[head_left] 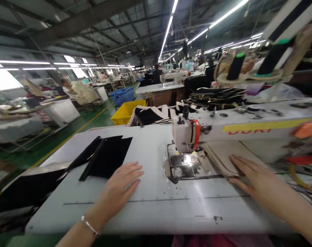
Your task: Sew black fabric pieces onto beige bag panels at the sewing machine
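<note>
Right of centre, your right hand (256, 176) lay open, outstretched fingers on the beige cloth stack (221, 156) below the sewing machine (248, 134). Left of centre, your left hand (121, 185) was open, just beside black cloth (109, 157). Upper right: 2 thread spools (235, 67).

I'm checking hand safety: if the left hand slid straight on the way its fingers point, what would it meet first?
Most likely the sewing machine's head, across the white tabletop from the left hand; the hand's exact height is hard to judge from one view.
</note>
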### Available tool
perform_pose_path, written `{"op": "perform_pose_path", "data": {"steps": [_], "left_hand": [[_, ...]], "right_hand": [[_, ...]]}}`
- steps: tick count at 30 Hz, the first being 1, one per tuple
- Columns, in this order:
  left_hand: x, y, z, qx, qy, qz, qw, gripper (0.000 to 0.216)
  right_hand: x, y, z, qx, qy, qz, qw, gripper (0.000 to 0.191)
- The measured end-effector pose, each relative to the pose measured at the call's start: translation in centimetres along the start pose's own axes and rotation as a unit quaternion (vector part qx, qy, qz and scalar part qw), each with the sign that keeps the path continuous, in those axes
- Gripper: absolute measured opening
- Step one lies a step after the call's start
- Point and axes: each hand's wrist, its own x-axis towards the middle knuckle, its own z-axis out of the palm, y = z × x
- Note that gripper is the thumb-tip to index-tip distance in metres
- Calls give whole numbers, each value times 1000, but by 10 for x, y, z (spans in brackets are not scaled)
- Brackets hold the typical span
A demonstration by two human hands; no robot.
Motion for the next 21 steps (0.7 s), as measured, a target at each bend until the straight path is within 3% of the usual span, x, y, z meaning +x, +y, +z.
{"op": "perform_pose_path", "data": {"steps": [3, 6, 12, 19, 21], "left_hand": [[39, 50, 30, -78, -52, 81, 992, 31], [66, 73, 53, -141, -78, 103, 982, 28], [74, 75, 83, -198, -105, 74, 972, 27], [65, 69, 100, -219, -82, 48, 971, 24], [64, 68, 103, -219, -80, 51, 971, 23]], "right_hand": [[5, 11, -7, 31, -69, -27, 997, 49], [12, 24, -17, 55, -101, -47, 992, 42], [20, 33, -33, 75, -120, -87, 986, 38], [16, 21, -9, 33, -63, -87, 994, 41], [12, 19, -3, 19, -49, -81, 995, 56]]}}
